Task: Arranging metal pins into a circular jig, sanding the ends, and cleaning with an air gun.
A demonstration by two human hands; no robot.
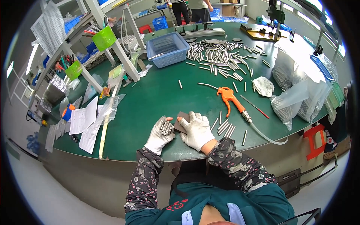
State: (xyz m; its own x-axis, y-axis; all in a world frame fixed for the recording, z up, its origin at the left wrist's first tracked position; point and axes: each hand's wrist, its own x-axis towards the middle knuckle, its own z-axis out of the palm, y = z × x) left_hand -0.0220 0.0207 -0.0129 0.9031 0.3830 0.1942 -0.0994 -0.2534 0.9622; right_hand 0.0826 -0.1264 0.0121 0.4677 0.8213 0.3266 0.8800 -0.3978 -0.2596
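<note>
In my gloved left hand [154, 137] is an upright bundle of short metal pins [167, 128], their round ends facing up. My gloved right hand [198, 131] grips a dark grey-brown flat square piece [179, 126] right beside the bundle; whether the two touch, I cannot tell. Bare fingertips show through both white gloves. Several loose pins [226, 129] lie on the green table just right of my right hand. Beyond them rests an orange air blow gun [228, 97] with a clear hose. A thin rod with a red end [255, 107] lies to its right.
A wide heap of pins [221, 56] spreads over the far table [150, 97], beside a blue basket [170, 63]. On the right are a white cloth [263, 86] and plastic bags of pins [285, 108]. Papers [84, 119] and a shelf frame [125, 62] occupy the left. People stand far behind.
</note>
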